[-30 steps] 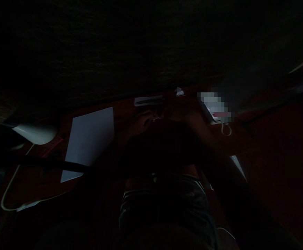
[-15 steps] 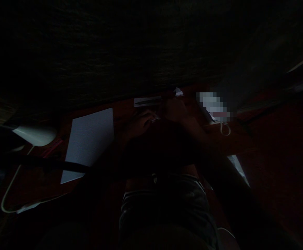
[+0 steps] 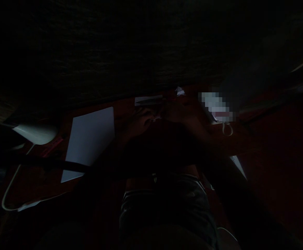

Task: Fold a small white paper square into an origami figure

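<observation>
The scene is very dark. My left hand (image 3: 140, 120) is over the table, its fingers curled and closed at the edge of a small, pale, thin piece (image 3: 156, 118), perhaps folded paper; its kind is too dim to tell. Close on its right is my right hand (image 3: 176, 111), with fingers bent inward and mostly lost in shadow. Whatever it grips is hidden. Just beyond the hands, a dark pointed blade-like object (image 3: 148, 102) lies across a small white sheet (image 3: 138, 99). A crumpled white scrap (image 3: 180, 91) sits past my right hand.
A large white sheet (image 3: 90, 135) lies at left on the reddish-brown table (image 3: 124, 107). Further left are a white lamp-like object (image 3: 38, 134) with a cord and a red strip (image 3: 51, 147). A blurred pale item (image 3: 215, 107) with a loop (image 3: 227, 129) rests at right.
My hands stay close together around the small pale piece, with only slight finger movement. The view has shifted a little and looks darker.
</observation>
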`<action>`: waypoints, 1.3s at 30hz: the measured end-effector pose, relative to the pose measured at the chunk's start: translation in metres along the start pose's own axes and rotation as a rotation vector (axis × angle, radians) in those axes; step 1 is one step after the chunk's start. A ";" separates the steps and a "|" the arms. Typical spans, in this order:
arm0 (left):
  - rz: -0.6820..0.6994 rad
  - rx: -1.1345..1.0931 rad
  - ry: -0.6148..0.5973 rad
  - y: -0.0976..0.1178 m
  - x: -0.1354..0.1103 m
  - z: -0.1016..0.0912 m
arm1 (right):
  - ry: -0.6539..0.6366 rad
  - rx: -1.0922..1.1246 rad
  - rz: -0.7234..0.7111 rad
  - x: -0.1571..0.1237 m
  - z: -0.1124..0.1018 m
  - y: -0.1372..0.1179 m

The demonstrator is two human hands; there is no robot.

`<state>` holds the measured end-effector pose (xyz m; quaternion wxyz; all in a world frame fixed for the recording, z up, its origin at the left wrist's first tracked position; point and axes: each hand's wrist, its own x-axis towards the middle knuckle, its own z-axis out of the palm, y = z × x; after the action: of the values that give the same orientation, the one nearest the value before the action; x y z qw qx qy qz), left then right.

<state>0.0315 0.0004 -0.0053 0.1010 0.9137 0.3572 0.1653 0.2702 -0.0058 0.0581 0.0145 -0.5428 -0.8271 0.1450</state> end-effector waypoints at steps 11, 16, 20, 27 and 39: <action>-0.001 -0.029 0.008 0.001 -0.001 -0.001 | 0.080 -0.026 0.049 0.000 0.008 -0.001; -0.015 -0.033 0.007 -0.001 0.000 -0.001 | 0.048 0.001 0.021 -0.002 0.007 -0.001; -0.010 -0.031 -0.002 0.000 -0.001 -0.001 | 0.052 -0.040 0.010 0.000 0.008 -0.003; -0.017 0.007 0.006 0.000 0.000 0.002 | 0.024 -0.155 0.057 0.003 0.004 -0.010; -0.016 0.030 -0.007 0.002 0.000 0.000 | -0.034 -0.137 0.038 -0.001 -0.004 -0.004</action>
<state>0.0331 -0.0009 -0.0041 0.0897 0.9129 0.3664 0.1560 0.2675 -0.0077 0.0627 -0.0394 -0.5556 -0.8248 0.0973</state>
